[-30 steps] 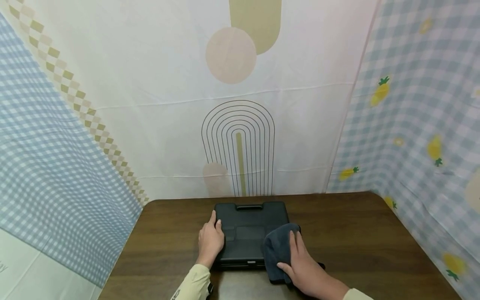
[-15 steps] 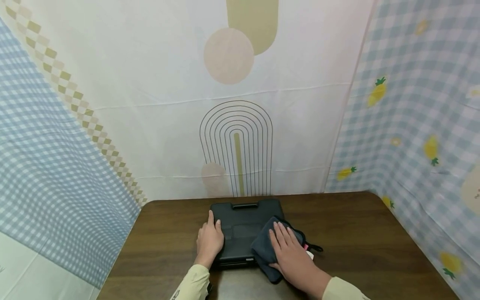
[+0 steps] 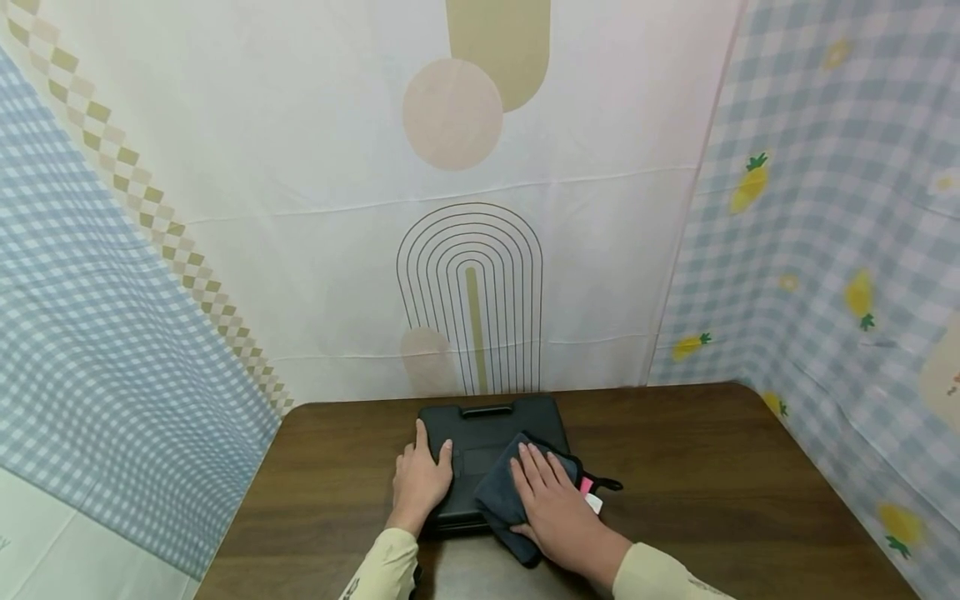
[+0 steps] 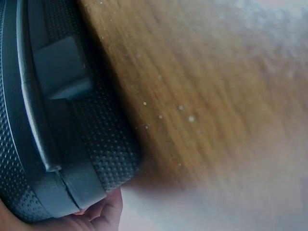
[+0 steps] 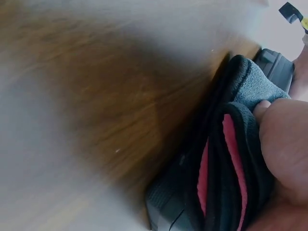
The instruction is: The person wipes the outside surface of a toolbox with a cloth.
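A black plastic carrying case (image 3: pixel 480 433) lies flat on the table, its handle slot toward the wall. My left hand (image 3: pixel 420 483) grips its left side, with the thumb over the top. In the left wrist view, curled fingers (image 4: pixel 107 211) show behind the corner of the case, and a latch (image 4: pixel 65 67) sits on its front side. My right hand (image 3: pixel 555 508) lies flat, fingers straight, on a folded dark grey cloth (image 3: pixel 495 492) over the front right part of the lid. Pink inner layers (image 5: pixel 231 154) and a black hanging loop (image 3: pixel 606 483) show on the cloth.
The brown wooden table (image 3: pixel 690 467) has rounded far corners. Behind it hangs a white printed curtain (image 3: pixel 330 283), with blue checked cloth (image 3: pixel 112 275) on the left and a pineapple-print checked cloth (image 3: pixel 795 217) on the right.
My right hand has flattened on the cloth and slid it leftward over the lid. My left thumb has shifted slightly inward on the case; that hand otherwise stays at the left side.
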`<state>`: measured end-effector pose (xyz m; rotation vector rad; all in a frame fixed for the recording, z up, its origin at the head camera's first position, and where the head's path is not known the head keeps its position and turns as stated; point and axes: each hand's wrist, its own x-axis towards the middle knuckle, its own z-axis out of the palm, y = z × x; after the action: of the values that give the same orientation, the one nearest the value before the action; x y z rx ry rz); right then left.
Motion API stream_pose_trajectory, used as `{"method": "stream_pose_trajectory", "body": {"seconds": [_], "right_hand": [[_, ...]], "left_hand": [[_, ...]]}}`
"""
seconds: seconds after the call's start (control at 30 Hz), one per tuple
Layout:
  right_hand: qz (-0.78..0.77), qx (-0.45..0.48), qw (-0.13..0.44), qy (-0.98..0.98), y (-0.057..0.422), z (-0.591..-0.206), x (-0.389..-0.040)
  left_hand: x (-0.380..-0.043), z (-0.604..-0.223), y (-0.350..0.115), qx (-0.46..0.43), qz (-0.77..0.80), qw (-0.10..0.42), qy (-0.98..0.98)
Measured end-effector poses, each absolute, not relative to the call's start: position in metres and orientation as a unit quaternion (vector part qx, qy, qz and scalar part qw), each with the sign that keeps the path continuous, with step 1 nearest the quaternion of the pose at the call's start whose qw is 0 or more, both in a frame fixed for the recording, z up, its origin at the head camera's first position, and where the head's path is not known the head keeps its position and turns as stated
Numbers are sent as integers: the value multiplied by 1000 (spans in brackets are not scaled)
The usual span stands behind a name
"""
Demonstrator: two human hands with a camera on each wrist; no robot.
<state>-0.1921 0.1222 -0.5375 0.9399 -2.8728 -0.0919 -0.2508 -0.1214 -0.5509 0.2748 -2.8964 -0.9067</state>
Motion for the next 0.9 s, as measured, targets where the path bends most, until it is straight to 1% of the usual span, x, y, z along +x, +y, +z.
{"method": "stream_pose_trajectory", "body": {"seconds": [0.2, 0.43, 0.6, 0.73, 0.9], "right_hand": [[-19, 311, 45, -949, 117, -539, -194], [56, 314, -17, -948, 121, -535, -197], [117, 323, -43, -938, 126, -533, -199], [159, 320, -36, -933, 128, -530, -198], [226, 310, 3, -923, 129, -524, -194]], "left_hand": [[-250, -550, -124, 94, -294, 50, -950], [-251, -549, -120, 98, -287, 44, -952], [-251, -548, -118, 99, -301, 50, -947], [-251, -550, -119, 109, -300, 51, -946], [-251, -551, -121, 112, -300, 58, -946]]}}
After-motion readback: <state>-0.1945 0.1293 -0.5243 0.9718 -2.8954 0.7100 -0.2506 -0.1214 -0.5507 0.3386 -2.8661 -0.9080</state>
